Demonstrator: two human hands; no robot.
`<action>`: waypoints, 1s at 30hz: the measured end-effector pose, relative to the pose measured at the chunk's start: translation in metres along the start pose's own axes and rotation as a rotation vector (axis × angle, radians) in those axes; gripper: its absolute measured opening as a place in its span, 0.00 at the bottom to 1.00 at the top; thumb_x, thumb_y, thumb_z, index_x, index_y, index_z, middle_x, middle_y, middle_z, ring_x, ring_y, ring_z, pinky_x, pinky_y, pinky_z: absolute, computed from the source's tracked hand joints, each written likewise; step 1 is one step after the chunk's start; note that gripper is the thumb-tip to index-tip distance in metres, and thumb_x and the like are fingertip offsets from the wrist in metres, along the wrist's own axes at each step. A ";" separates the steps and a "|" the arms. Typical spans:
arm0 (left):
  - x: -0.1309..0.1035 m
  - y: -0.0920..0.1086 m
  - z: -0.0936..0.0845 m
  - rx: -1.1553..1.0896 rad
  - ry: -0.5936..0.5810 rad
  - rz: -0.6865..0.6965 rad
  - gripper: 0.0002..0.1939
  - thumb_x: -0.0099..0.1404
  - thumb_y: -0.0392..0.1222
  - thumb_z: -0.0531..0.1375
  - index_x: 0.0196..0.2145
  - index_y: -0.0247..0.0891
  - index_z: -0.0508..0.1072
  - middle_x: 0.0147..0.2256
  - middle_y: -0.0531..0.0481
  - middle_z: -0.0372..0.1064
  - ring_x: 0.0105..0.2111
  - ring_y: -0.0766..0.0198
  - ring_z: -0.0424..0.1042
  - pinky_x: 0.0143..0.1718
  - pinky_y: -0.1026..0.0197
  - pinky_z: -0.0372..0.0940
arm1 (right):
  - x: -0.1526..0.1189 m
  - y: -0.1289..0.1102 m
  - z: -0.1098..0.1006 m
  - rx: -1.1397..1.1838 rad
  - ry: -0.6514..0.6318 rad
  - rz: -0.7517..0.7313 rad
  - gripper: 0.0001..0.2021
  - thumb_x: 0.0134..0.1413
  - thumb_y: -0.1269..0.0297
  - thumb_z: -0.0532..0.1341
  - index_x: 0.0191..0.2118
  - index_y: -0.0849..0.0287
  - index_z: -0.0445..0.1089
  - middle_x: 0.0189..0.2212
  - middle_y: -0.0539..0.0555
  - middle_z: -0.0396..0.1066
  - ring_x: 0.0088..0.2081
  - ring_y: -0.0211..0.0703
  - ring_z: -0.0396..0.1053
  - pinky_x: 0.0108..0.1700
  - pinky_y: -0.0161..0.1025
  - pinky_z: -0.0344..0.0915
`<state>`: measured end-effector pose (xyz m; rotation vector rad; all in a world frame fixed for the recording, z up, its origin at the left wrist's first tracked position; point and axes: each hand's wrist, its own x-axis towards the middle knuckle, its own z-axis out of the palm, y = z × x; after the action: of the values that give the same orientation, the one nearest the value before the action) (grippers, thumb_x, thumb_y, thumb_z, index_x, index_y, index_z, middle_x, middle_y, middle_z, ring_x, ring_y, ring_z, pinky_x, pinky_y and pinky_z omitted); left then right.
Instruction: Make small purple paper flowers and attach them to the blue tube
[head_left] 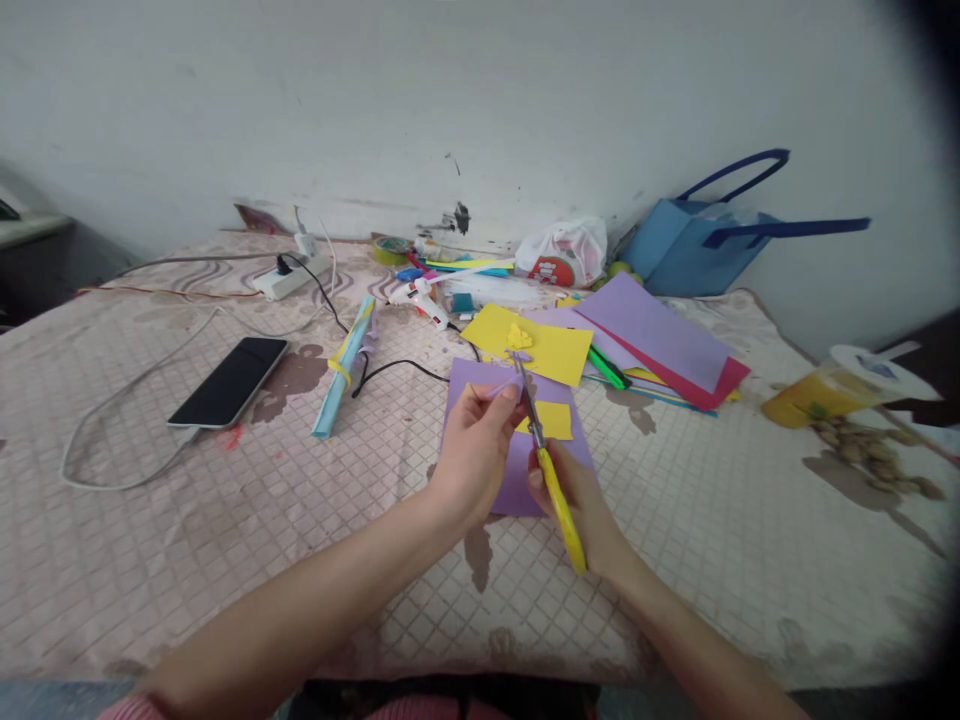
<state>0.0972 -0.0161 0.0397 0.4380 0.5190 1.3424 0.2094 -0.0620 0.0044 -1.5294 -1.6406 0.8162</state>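
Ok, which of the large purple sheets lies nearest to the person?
The purple sheet beneath the left hand, with a yellow piece on it; the other purple sheets lie farther back.

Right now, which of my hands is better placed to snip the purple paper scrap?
Likely your right hand: it holds the yellow-handled scissors, while your left hand pinches the purple paper scrap.

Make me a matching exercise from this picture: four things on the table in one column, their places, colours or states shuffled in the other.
Things:
1. Scissors
2. Phone
3. Glue gun
4. Bag

Descriptions:
A. Mostly white, lying left of the large yellow sheet
B. Light blue with dark blue handles
C. Held in the right hand
D. Dark-screened, with a pale cable plugged in

Right pairs: 1-C, 2-D, 3-A, 4-B
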 end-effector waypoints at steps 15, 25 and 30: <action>0.000 0.008 -0.014 0.085 -0.053 -0.052 0.10 0.53 0.32 0.64 0.25 0.35 0.64 0.30 0.51 0.71 0.35 0.65 0.72 0.49 0.56 0.61 | -0.005 0.010 -0.013 -0.088 -0.122 0.022 0.10 0.53 0.59 0.56 0.28 0.55 0.54 0.21 0.47 0.63 0.22 0.38 0.60 0.24 0.35 0.56; 0.001 0.021 -0.022 0.206 -0.120 -0.112 0.09 0.54 0.33 0.64 0.24 0.34 0.66 0.28 0.50 0.71 0.32 0.67 0.72 0.45 0.57 0.63 | -0.006 0.010 -0.022 -0.219 -0.172 0.007 0.10 0.54 0.57 0.55 0.28 0.55 0.54 0.22 0.49 0.65 0.23 0.39 0.62 0.25 0.36 0.55; 0.005 0.028 -0.028 0.300 -0.161 -0.172 0.08 0.54 0.33 0.65 0.25 0.33 0.68 0.30 0.48 0.73 0.33 0.64 0.74 0.43 0.58 0.65 | -0.007 0.006 -0.030 -0.280 -0.208 0.003 0.12 0.54 0.57 0.54 0.26 0.55 0.53 0.21 0.48 0.64 0.22 0.38 0.60 0.24 0.35 0.53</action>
<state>0.0587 -0.0060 0.0327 0.7253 0.6117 1.0568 0.2386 -0.0693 0.0142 -1.6822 -1.9731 0.7941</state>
